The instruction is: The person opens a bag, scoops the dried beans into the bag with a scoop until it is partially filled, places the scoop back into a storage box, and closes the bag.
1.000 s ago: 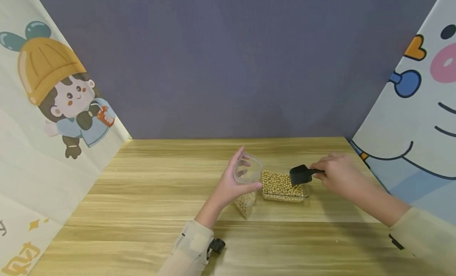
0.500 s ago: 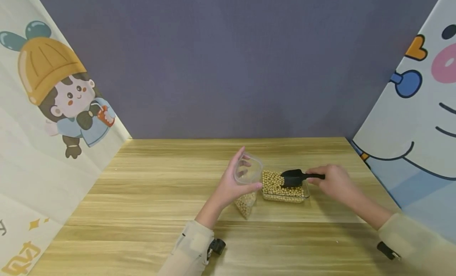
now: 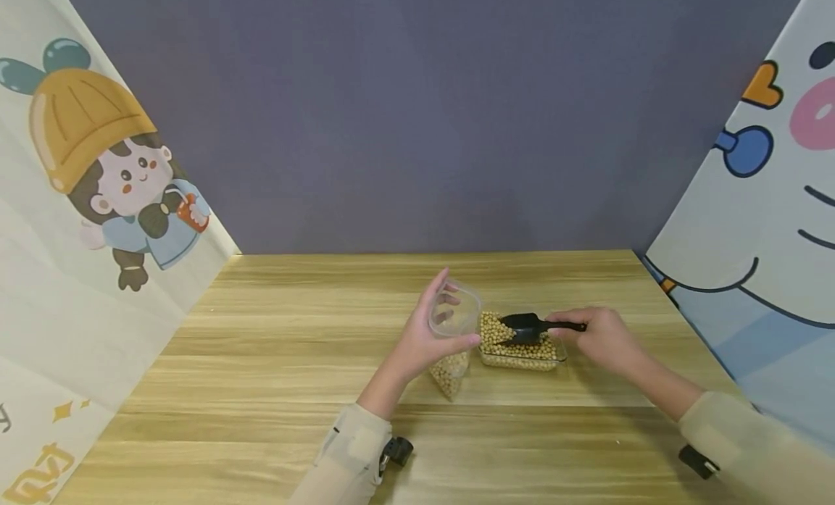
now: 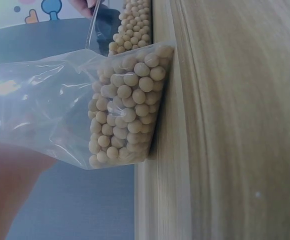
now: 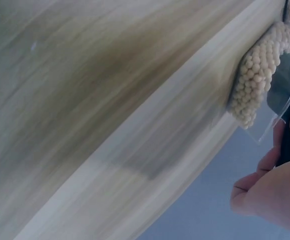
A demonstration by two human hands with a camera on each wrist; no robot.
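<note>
My left hand (image 3: 414,345) holds a clear plastic bag (image 4: 40,102) upright by its mouth, thumb and fingers spreading the opening. Soybeans (image 4: 127,110) fill the lower part of the bag, which stands on the table. Just right of it is a clear rectangular box (image 3: 562,354) with more soybeans (image 3: 492,331) inside. My right hand (image 3: 609,338) grips the handle of a small black scoop (image 3: 524,329). The scoop's blade lies in the soybeans of the box, its front tip pointing left toward the bag and partly covered by beans.
The wood-grain table (image 3: 261,389) runs back to a dark grey-blue wall (image 3: 417,121). Cartoon-printed panels stand at the left (image 3: 78,309) and right (image 3: 770,273). A small dark device (image 3: 398,451) is on the left wrist.
My right hand has moved left and slightly down, pushing the scoop from the box's right side leftward into the soybeans. My left hand and the bag have stayed in place.
</note>
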